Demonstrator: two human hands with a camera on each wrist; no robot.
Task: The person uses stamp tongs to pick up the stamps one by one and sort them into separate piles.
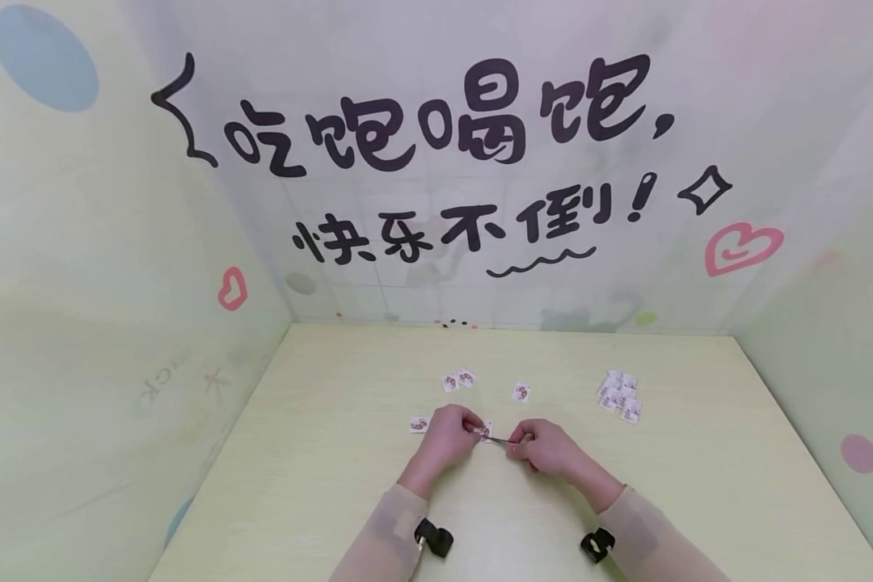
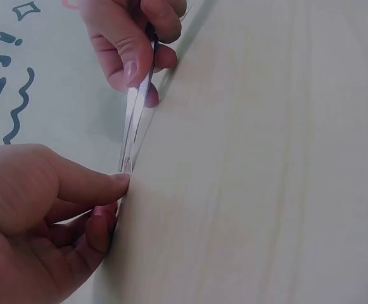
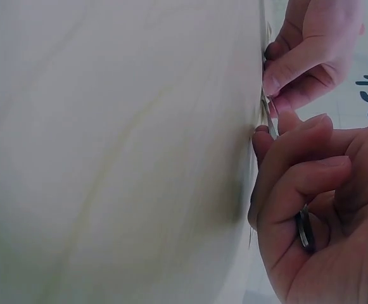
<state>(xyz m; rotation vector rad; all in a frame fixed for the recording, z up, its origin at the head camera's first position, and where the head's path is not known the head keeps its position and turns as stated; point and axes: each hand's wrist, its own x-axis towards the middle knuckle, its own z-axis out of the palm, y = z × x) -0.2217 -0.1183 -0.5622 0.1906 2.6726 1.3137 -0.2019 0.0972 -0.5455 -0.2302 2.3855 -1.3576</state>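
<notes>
At the lower middle of the head view, the left hand [image 1: 445, 439] pinches a small printed card [image 1: 487, 430]; opposite, the right hand [image 1: 550, 447] grips silver tweezers [image 2: 134, 114], their tips right at that card. I can see a single card [image 1: 418, 424] just left of the left hand, paired cards [image 1: 458, 379] above it, a lone card [image 1: 521, 392] right of those, and a loose heap of cards [image 1: 617, 396] at right on the pale worktop [image 1: 320, 485].

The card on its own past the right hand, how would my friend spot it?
Start at the big pale table, in front of the wall. Just past the right hand lies a small white card. It sits alone, with a pair of cards to its left and a pile to its right.
</notes>
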